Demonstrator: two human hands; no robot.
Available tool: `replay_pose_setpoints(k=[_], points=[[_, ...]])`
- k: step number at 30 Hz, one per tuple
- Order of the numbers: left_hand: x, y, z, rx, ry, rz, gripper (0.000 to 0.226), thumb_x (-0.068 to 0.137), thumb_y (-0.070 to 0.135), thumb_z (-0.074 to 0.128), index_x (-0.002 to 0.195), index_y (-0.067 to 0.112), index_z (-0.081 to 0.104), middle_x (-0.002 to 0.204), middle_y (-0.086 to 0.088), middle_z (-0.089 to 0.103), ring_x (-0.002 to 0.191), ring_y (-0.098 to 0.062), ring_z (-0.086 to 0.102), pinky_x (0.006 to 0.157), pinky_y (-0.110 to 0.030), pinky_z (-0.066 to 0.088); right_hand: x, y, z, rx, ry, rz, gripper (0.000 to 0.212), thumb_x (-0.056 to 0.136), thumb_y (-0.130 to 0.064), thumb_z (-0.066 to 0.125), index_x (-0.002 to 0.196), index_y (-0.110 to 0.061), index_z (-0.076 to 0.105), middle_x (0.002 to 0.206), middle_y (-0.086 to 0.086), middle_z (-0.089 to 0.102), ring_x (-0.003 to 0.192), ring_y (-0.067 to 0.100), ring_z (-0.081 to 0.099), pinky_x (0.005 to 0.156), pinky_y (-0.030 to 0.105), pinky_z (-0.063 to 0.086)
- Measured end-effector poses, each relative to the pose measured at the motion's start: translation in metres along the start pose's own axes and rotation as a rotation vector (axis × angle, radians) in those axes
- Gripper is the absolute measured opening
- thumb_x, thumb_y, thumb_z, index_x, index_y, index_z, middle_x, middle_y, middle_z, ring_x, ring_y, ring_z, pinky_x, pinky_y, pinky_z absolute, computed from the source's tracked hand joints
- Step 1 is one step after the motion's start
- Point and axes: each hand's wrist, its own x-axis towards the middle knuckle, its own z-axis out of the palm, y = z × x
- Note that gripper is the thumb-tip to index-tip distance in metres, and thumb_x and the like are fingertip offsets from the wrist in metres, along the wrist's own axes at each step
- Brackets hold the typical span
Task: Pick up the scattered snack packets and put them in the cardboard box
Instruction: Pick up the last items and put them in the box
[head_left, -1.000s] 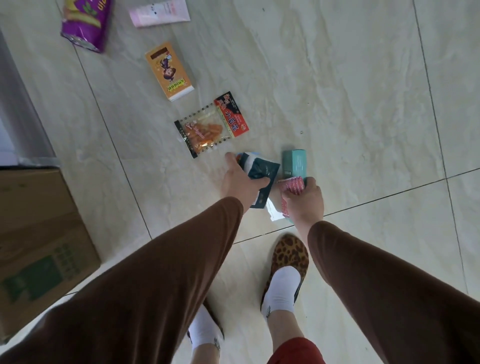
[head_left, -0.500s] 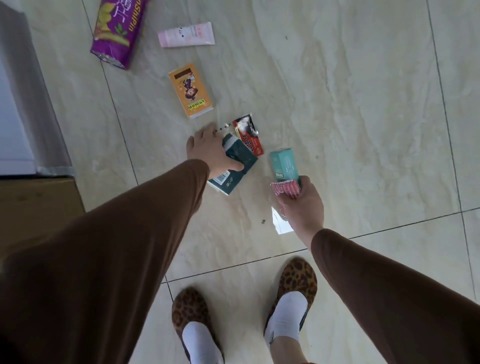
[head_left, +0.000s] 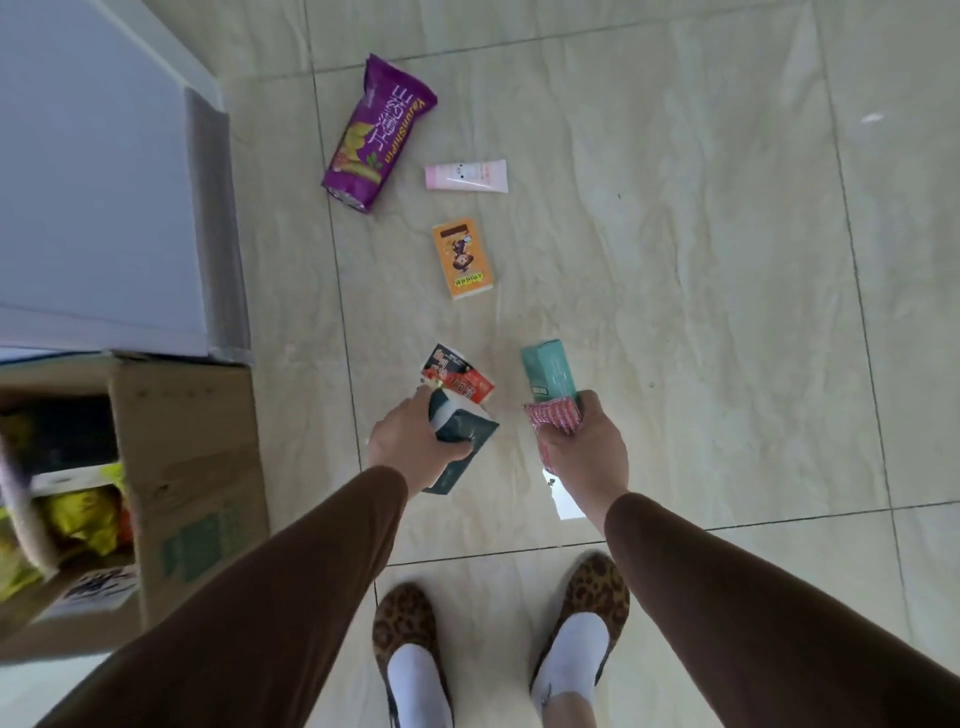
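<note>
Head cam, one view: looks steeply down at floor (head_left: 675, 260), prob. standing.

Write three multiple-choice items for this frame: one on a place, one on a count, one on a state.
1. Where is the cardboard box?
A. To the person's left
B. Beyond the purple bag
C. Between the shoes

2. How many packets lie loose on the floor, in no hand?
A. One
B. Three
C. Five

3. What is the right hand doing?
A. Hanging empty
B. Gripping a teal box and a red packet
C. Resting flat on the floor

Key: 1 A, it sits at the left edge; 2 B, purple bag, pink tube, orange packet; 3 B, teal box and red packet are in its fingers.
</note>
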Motion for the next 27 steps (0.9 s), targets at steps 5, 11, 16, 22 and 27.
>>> replay_pose_setpoints(k=[5,11,16,22,27], points=[[-0.023,-0.007,-0.062,-0.112,0.051,-0.047,0.057,0.069,0.050,0.084,0.110,0.036,0.047,0.113,0.006,0.071,0.101,-0.024,0.069,0.092,-0.048,0.058,-0.011,-0.052,-0.004,0.006,-0.090,-0.047,0.023,0.092,-0.035,0.069,0.106,-0.022,0.056,0.083,-0.006,0.069,0.072,0.016,0.067,0.057,0.029,0.050],[-0.014,-0.021,-0.122,-0.216,0.069,-0.073,0.062,0.062,0.054,0.082,0.110,0.037,0.047,0.111,0.005,0.069,0.100,-0.025,0.068,0.089,-0.050,0.059,0.011,-0.124,0.023,0.153,-0.140,0.013,0.028,0.092,-0.029,0.072,0.117,-0.022,0.059,0.092,-0.005,0.069,0.079,0.013,0.068,0.066,0.027,0.056],[0.020,-0.033,-0.149,-0.244,0.045,-0.074,0.059,0.056,0.058,0.080,0.101,0.038,0.047,0.106,0.006,0.069,0.097,-0.024,0.068,0.089,-0.050,0.059,0.048,-0.164,0.052,0.223,-0.133,0.129,0.031,0.090,-0.026,0.074,0.118,-0.016,0.065,0.106,0.004,0.073,0.095,0.024,0.072,0.087,0.038,0.061],[0.065,-0.024,-0.170,-0.200,0.027,-0.032,0.054,0.065,0.051,0.082,0.105,0.033,0.050,0.107,0.007,0.071,0.097,-0.022,0.069,0.091,-0.048,0.057,0.103,-0.192,0.072,0.126,-0.041,0.165,0.060,0.075,-0.051,0.081,0.123,-0.017,0.067,0.120,0.006,0.059,0.116,0.027,0.054,0.104,0.046,0.051],[0.104,-0.024,-0.162,-0.256,-0.011,-0.034,0.054,0.066,0.046,0.085,0.106,0.035,0.051,0.109,0.010,0.071,0.098,-0.019,0.069,0.093,-0.048,0.058,0.149,-0.191,0.090,0.036,-0.074,0.145,0.080,0.086,-0.050,0.075,0.154,-0.019,0.045,0.163,0.001,0.026,0.150,0.028,0.024,0.121,0.059,0.030]])
